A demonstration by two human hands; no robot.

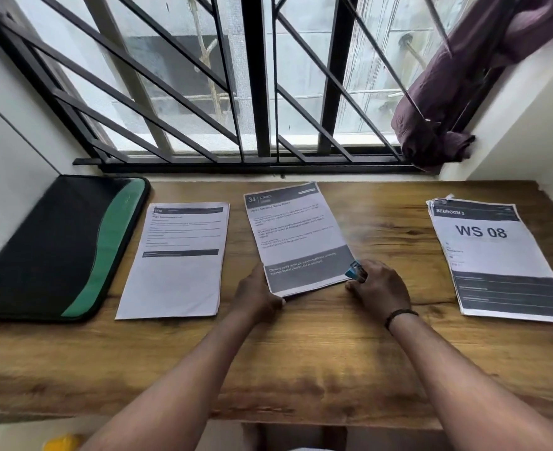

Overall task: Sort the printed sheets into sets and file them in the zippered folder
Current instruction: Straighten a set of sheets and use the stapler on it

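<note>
- Your right hand [379,288] has its fingers curled round a small blue stapler [356,271], held at the near right corner of the middle set [298,237]. The stapler's mouth meets that corner, but blur hides whether it bites the paper.
- Your left hand [259,292] pinches the near left corner of the same set, thumb on top, fingers tucked under the edge.
- A dark bracelet [401,315] sits on your right wrist.
- The middle set is headed "34 KITCHEN". It lies tilted, far end leaning left, on the wooden desk [301,369]. Its near edge looks slightly raised between your hands.
- To the left of it lies a separate sheet [177,262], flat on the desk, with a dark header bar and a second dark bar halfway down. Its text is too small to read.
- The zippered folder [54,249], black with a green curved stripe, lies closed at the far left of the desk, just beside that sheet.
- At the far right, well apart from your hands, sits a stack of sheets [496,258]; its top page reads "BEDROOM 3" and "WS 08".
- Beyond the desk is a barred window [236,92], with a purple cloth [447,102] bunched at its right corner.
- A yellow object [62,442] shows below the desk edge, lower left; you cannot tell what it is.
</note>
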